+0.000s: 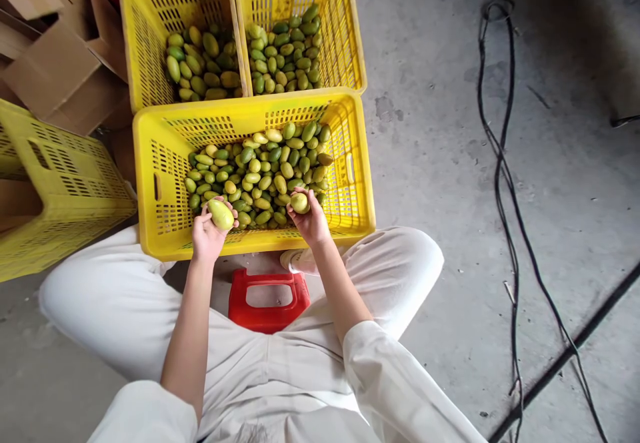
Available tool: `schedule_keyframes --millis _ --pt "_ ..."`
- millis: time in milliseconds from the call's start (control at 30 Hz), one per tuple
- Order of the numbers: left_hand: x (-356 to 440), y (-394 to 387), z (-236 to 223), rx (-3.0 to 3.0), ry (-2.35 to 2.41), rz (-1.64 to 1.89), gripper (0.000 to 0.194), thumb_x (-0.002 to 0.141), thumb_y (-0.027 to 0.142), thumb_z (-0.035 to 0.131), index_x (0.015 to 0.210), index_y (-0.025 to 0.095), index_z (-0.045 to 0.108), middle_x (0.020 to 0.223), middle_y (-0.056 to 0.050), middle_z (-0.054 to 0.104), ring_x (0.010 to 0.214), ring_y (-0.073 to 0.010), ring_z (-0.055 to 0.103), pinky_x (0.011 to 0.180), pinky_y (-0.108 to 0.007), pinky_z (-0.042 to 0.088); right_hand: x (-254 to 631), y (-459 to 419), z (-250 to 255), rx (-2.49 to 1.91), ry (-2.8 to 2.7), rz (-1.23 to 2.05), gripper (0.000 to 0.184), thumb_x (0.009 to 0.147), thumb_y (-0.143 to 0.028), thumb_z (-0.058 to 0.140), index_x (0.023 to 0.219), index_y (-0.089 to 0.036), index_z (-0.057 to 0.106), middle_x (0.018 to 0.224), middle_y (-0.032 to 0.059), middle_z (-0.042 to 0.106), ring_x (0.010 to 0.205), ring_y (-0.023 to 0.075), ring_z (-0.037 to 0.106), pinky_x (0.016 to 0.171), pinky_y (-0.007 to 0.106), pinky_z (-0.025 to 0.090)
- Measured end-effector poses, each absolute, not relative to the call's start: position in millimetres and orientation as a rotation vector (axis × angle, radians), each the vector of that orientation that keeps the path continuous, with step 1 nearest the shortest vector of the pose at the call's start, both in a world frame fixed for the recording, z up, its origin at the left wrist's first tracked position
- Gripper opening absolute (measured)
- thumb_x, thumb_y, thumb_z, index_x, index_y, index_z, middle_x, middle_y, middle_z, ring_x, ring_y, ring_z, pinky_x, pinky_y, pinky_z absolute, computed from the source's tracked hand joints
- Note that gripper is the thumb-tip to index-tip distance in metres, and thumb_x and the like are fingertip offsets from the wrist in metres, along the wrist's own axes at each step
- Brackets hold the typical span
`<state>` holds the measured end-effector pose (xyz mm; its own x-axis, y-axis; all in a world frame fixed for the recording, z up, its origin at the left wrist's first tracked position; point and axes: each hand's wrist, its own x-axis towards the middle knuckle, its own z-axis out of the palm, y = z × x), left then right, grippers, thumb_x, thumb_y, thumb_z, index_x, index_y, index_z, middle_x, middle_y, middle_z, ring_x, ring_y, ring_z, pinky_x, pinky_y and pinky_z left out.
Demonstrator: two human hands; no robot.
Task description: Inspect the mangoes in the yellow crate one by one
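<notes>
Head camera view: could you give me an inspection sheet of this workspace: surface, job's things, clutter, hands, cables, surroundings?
Surface: grey concrete floor, stained in places.
Job's things: green to yellowish oval fruits in the front yellow crate; more in the left rear crate and right rear crate.
Clutter: cardboard boxes, piled at upper left.
Hands: left hand holds one yellowish-green fruit; right hand holds another fruit.
Cables: thin black cable looped on the floor at right; a thicker black line crosses it; plugs: nothing seen.
Surroundings: another yellow crate at left; red plastic object, apparently a stool, between the person's legs.
</notes>
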<state>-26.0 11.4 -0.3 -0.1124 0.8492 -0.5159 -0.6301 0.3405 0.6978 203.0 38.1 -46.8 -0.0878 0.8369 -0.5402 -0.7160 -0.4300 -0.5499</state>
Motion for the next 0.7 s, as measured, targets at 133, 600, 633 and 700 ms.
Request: schedule_keyframes --millis 133,600,633,700 --pt "-23.6 10.3 -2.4 0.301 1.1 1.274 0.033 0.075 0.038 0.075 0.102 0.02 0.068 0.09 -0.007 0.067 0.067 -0.0144 0.062 0.047 -0.021 0.042 205.0 35.6 -54.8 -1.011 -0.146 1.74 0.038 0.071 -0.036 0.081 0.105 -0.029 0.066 0.091 -0.0029 0.071 0.078 0.0126 0.066 0.067 0.023 0.054" --pt "-30.9 13.7 -18.9 0.175 1.178 1.481 0.048 0.059 0.056 0.087 0.087 0.02 0.072 0.068 -0.001 0.062 0.055 -0.0083 0.05 0.045 -0.018 0.041 205.3 37.1 -60.1 -0.95 -0.011 1.728 0.023 0.082 -0.035 0.072 0.099 -0.027 0.06 0.086 -0.0033 0.068 0.073 0.0106 0.062 0.063 0.022 0.053" --pt "-30.8 13.1 -19.1 0.167 1.184 1.488 0.047 0.057 0.053 0.088 0.087 0.02 0.072 0.07 0.0 0.062 0.058 -0.0089 0.052 0.048 -0.018 0.043 204.3 37.0 -60.4 -0.963 -0.021 1.724 0.022 0.081 -0.037 0.073 0.095 -0.026 0.06 0.087 -0.0028 0.068 0.073 0.0107 0.062 0.064 0.023 0.054" --pt "-29.9 11.5 -20.0 0.159 1.216 1.499 0.048 0.054 0.051 0.091 0.086 0.021 0.071 0.078 -0.001 0.065 0.068 -0.0106 0.059 0.056 -0.018 0.048 202.2 37.1 -60.5 -0.985 -0.044 1.713 0.023 0.081 -0.041 0.074 0.089 -0.025 0.059 0.089 -0.0012 0.069 0.073 0.0114 0.061 0.063 0.023 0.054"
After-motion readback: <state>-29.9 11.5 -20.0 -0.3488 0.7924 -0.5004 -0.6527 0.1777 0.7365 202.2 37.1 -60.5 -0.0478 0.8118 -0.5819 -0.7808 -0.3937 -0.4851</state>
